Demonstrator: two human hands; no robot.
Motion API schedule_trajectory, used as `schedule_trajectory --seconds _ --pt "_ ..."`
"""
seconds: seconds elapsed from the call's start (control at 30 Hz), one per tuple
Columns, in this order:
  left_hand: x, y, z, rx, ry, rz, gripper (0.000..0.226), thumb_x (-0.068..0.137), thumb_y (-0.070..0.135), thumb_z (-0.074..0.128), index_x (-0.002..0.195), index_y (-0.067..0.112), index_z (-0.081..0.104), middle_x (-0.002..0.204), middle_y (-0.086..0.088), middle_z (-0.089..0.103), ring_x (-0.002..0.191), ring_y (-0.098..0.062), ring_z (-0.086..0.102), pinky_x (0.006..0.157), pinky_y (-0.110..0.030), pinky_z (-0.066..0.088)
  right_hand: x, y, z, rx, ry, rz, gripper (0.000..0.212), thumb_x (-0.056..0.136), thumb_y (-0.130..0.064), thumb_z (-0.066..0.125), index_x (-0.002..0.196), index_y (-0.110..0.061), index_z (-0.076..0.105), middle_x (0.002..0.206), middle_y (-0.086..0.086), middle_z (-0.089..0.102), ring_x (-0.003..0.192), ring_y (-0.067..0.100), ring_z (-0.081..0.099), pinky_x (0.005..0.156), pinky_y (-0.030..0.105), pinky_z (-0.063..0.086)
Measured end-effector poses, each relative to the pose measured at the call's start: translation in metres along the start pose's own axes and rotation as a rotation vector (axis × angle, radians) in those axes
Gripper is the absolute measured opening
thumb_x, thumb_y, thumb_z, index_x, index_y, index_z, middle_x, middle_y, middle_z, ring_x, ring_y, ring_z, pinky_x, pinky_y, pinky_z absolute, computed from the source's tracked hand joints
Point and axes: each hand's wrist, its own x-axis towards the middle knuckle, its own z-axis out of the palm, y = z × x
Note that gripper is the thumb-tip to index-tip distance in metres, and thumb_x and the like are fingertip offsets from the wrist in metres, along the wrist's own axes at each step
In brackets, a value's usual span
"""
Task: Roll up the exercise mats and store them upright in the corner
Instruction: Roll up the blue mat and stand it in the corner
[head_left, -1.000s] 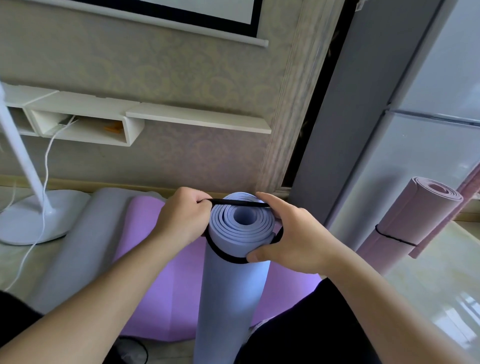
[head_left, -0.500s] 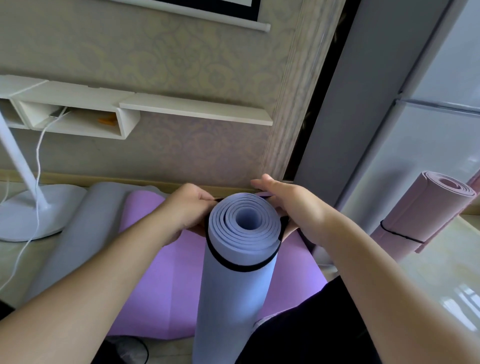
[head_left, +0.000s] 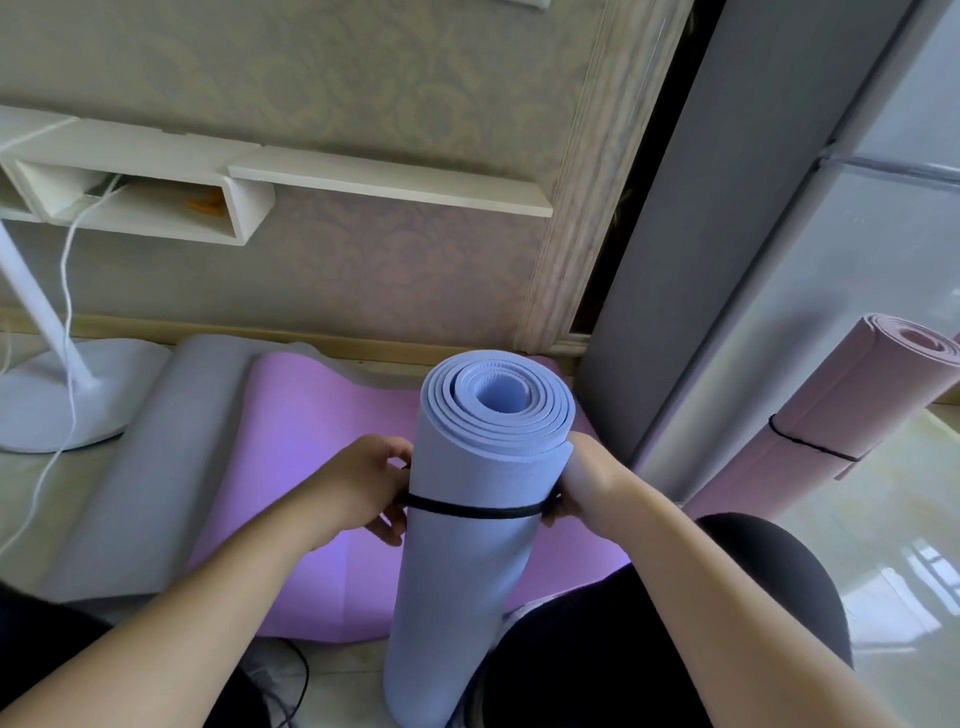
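Observation:
A rolled blue mat (head_left: 467, 571) stands upright on the floor between my knees. A black elastic band (head_left: 475, 512) circles it a short way below its top. My left hand (head_left: 358, 483) pinches the band at the roll's left side, and my right hand (head_left: 587, 483) pinches it at the right side. A purple mat (head_left: 311, 467) lies flat on the floor behind the roll, beside a flat grey mat (head_left: 150, 467). A rolled pink mat (head_left: 831, 421) with its own black band leans against the fridge at the right.
A grey fridge (head_left: 779, 260) fills the right side, next to a dark gap by the wall trim. A white fan base (head_left: 57, 395) with its pole and a white cord stands at the left. A white wall shelf (head_left: 260, 182) hangs above the mats.
Both hands have slid the black band down from the roll's top rim to a short way below it. The view has tilted downward.

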Motion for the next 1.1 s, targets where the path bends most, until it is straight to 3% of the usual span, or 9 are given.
schedule_trajectory --seconds 0.23,0.4,0.57,0.7,0.8,0.87,0.93,1.03,1.1 --pt "-0.001 -0.053 0.012 0.242 -0.058 -0.123 0.044 0.093 0.001 0.032 0.103 0.016 0.071 0.074 -0.012 0.063 0.058 -0.025 0.063 0.066 -0.049 0.065 0.015 0.056 0.017 -0.252 -0.096 0.187 0.047 0.074 -0.029 0.044 0.100 -0.002 0.071 0.085 0.013 0.066 0.061 0.022 0.057 0.058 0.032 0.052" --pt "0.007 -0.064 0.021 0.117 0.010 -0.126 0.037 0.100 0.001 0.035 0.108 0.004 0.072 0.070 -0.020 0.069 0.056 -0.033 0.069 0.061 -0.046 0.065 0.021 0.068 0.033 -0.149 -0.036 0.211 0.066 0.065 -0.029 0.047 0.116 0.007 0.070 0.088 0.018 0.071 0.066 0.031 0.067 0.070 0.040 0.062" --pt "0.011 -0.060 0.023 -0.045 0.020 -0.135 0.028 0.107 0.013 0.048 0.109 0.005 0.075 0.084 -0.030 0.075 0.072 -0.043 0.077 0.065 -0.043 0.066 0.023 0.066 0.037 -0.043 0.005 0.128 0.039 0.088 -0.027 0.051 0.111 -0.011 0.077 0.099 0.018 0.080 0.086 0.042 0.078 0.075 0.054 0.067" --pt "0.013 -0.068 0.020 -0.159 0.012 -0.179 0.026 0.103 0.028 0.065 0.112 0.005 0.076 0.090 -0.026 0.078 0.083 -0.043 0.078 0.073 -0.043 0.067 0.021 0.065 0.038 0.062 0.082 0.104 0.037 0.084 -0.026 0.060 0.110 -0.004 0.075 0.097 0.020 0.080 0.083 0.045 0.078 0.069 0.058 0.066" --pt "0.014 -0.075 0.019 -0.240 -0.032 -0.191 0.040 0.092 0.039 0.075 0.117 0.006 0.075 0.091 -0.020 0.078 0.082 -0.037 0.077 0.083 -0.047 0.066 0.017 0.065 0.042 0.118 0.265 0.034 0.031 0.069 -0.025 0.059 0.083 0.002 0.063 0.074 0.014 0.071 0.060 0.036 0.068 0.056 0.040 0.061" --pt "0.012 -0.077 0.019 -0.313 -0.065 -0.200 0.052 0.077 0.042 0.076 0.119 0.011 0.073 0.092 -0.018 0.076 0.083 -0.035 0.076 0.083 -0.047 0.064 0.016 0.067 0.044 0.130 0.402 -0.027 0.013 0.069 -0.020 0.062 0.060 -0.016 0.054 0.060 0.000 0.054 0.052 0.020 0.044 0.048 0.028 0.048" --pt "0.010 -0.078 0.017 -0.375 -0.106 -0.200 0.056 0.074 0.041 0.075 0.123 0.015 0.073 0.104 -0.021 0.077 0.095 -0.038 0.077 0.088 -0.048 0.062 0.016 0.071 0.043 0.106 0.469 -0.077 0.035 0.077 -0.013 0.068 0.047 -0.028 0.057 0.051 -0.015 0.051 0.047 0.008 0.039 0.050 0.024 0.045" --pt "0.011 -0.073 0.012 -0.479 -0.101 -0.175 0.054 0.073 0.032 0.071 0.126 0.021 0.073 0.114 -0.025 0.076 0.107 -0.038 0.075 0.096 -0.054 0.059 0.020 0.075 0.040 0.098 0.466 -0.073 0.029 0.075 -0.008 0.058 0.062 -0.030 0.070 0.058 -0.013 0.064 0.053 0.013 0.053 0.060 0.032 0.061" --pt "0.014 -0.065 0.015 -0.314 -0.061 -0.090 0.065 0.071 0.024 0.071 0.136 0.030 0.066 0.114 -0.015 0.077 0.106 -0.030 0.076 0.098 -0.052 0.060 0.021 0.073 0.040 0.146 0.426 -0.070 0.038 0.071 0.002 0.047 0.081 -0.021 0.075 0.073 -0.004 0.076 0.069 0.024 0.072 0.074 0.046 0.067"
